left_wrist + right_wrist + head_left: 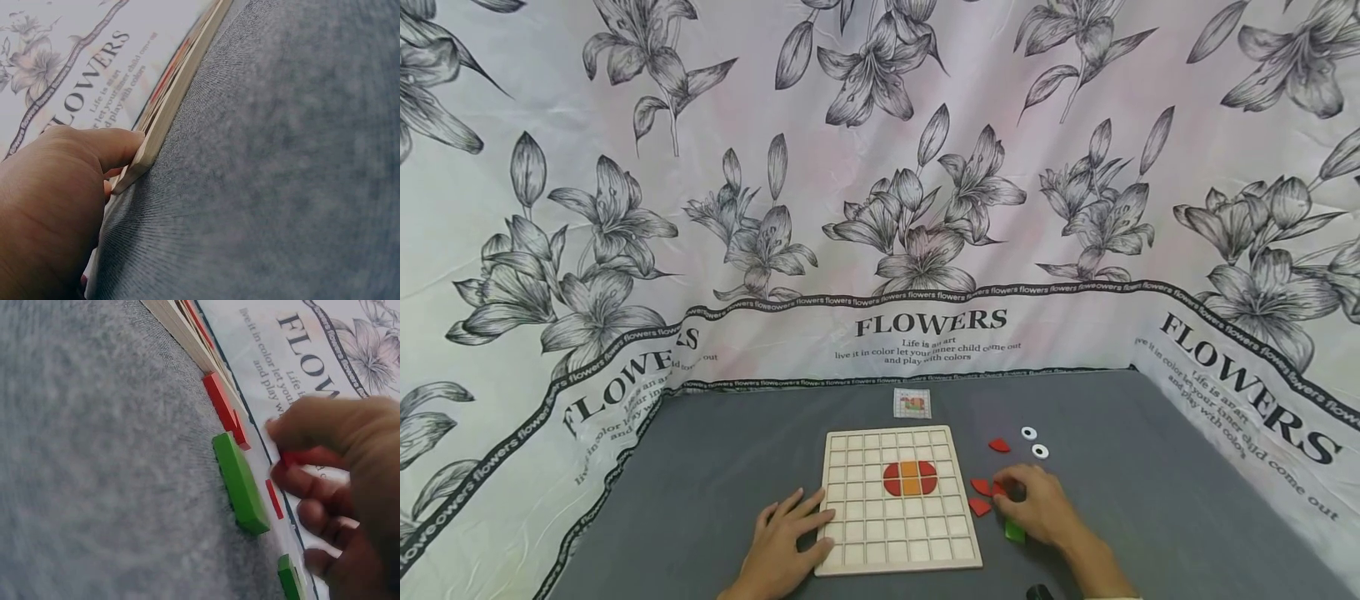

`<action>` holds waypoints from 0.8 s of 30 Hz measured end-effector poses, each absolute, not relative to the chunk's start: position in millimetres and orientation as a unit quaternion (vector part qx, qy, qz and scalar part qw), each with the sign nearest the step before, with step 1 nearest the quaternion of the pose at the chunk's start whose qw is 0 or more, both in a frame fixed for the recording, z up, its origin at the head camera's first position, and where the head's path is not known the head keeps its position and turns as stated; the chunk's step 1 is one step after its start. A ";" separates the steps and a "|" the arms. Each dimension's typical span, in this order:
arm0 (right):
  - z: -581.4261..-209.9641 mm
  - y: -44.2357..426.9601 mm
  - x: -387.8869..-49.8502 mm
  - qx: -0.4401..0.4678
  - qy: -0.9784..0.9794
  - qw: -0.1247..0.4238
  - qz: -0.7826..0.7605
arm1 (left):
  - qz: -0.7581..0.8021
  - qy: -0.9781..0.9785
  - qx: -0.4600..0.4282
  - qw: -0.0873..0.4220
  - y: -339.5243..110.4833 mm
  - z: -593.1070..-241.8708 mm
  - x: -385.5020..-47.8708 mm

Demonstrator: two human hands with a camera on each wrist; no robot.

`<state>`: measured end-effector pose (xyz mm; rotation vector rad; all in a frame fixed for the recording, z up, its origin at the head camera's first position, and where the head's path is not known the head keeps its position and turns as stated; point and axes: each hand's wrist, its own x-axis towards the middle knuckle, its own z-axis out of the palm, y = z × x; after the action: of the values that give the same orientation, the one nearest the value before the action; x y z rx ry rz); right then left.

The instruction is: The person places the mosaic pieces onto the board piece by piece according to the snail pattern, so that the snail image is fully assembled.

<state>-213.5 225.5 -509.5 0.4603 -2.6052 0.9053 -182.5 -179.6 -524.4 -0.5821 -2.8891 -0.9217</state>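
Pinching a red fan-shaped piece (pixel 287 458) between the thumb and index finger of the right hand (pixel 1039 504), just to the right of the wooden grid board (pixel 876 531). Resting the left hand (pixel 777 543) on the board's left edge, spread and not clenched, with the thumb laid at the near left corner. Lying flat on the grey cloth (pixel 700 500), at the board's left and front alike. Set into the grid, right of its middle: orange squares (pixel 910 470) in one column, flanked on either side by rounded red quarters (pixel 892 472). Scattered by the right hand, between it and the board: two loose red wedges (pixel 979 507), with a further red wedge (pixel 999 445) farther back. Placed beyond that hand: two white discs (pixel 1028 433) with dark centres. Partly covered by the right hand in the head view: a green block (pixel 1015 532), seen more fully from the right wrist, along with a second green block (pixel 289 578). Laid behind the board: a small picture card (pixel 912 403). Hung around the back and sides: a flower-printed curtain (pixel 925 333).
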 end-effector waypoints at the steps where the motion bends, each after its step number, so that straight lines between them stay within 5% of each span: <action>1: -508.9 224.9 -213.5 0.169 -0.911 0.190 0.324 | -0.299 -0.935 -0.189 0.026 -179.4 -524.3 -183.1; 10: -488.3 205.4 -210.5 0.232 -0.867 0.273 0.347 | -0.299 -0.935 -0.189 0.024 -179.7 -522.2 -183.0; 24: -495.0 157.7 -208.7 0.300 -0.838 0.260 0.375 | -0.298 -0.936 -0.186 0.032 -178.1 -521.8 -181.4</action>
<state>-208.7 157.7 -495.0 0.8114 -2.2689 1.0148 -181.4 -178.1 -521.8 -0.5731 -2.8810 -0.9182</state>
